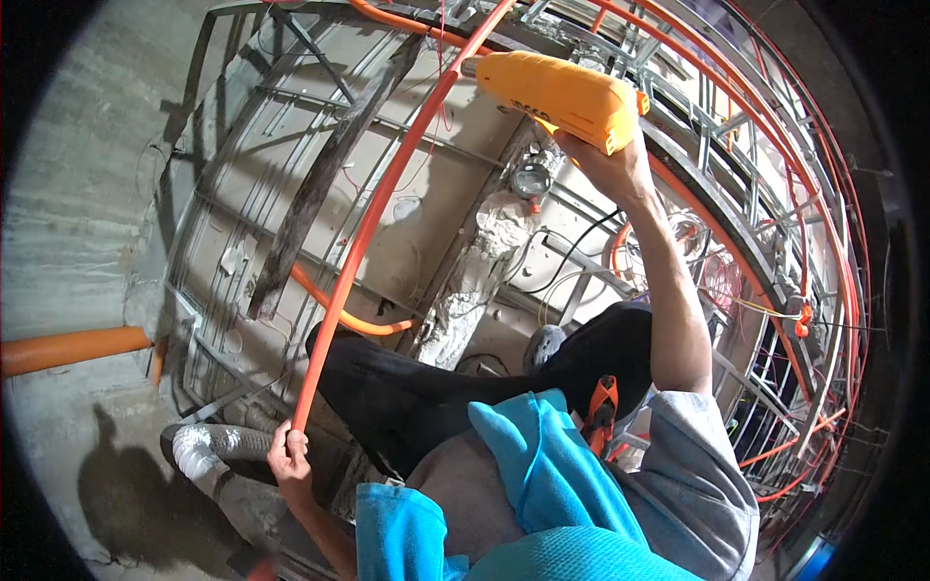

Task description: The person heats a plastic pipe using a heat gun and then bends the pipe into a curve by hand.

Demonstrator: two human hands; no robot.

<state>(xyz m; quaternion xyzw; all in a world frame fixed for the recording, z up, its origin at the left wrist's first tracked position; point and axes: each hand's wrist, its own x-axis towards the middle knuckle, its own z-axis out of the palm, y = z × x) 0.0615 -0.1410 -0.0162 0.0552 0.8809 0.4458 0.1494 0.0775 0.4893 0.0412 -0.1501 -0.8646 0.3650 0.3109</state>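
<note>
My right hand [616, 167] is raised to the upper right and closed around the handle of a yellow heat gun [557, 95]. Its metal nozzle [469, 67] points left and lies right beside a long orange conduit pipe [364, 237]; whether they touch I cannot tell. At the lower left, my left hand [290, 459] grips the pipe's near end, thumb along it. From there the pipe slants up and to the right, past the nozzle to the upper edge. An orange-handled tool [602, 412], perhaps pliers, sits at my waist.
Beneath me a metal framework [446, 150] crosses pale ceiling panels. A dark beam [334, 174] slants at left, and a rough plastered bar [475, 261] runs through the middle. More orange conduits [775, 107] and loose wires curve at right. A wrapped duct [228, 443] and concrete wall [73, 242] stand at left.
</note>
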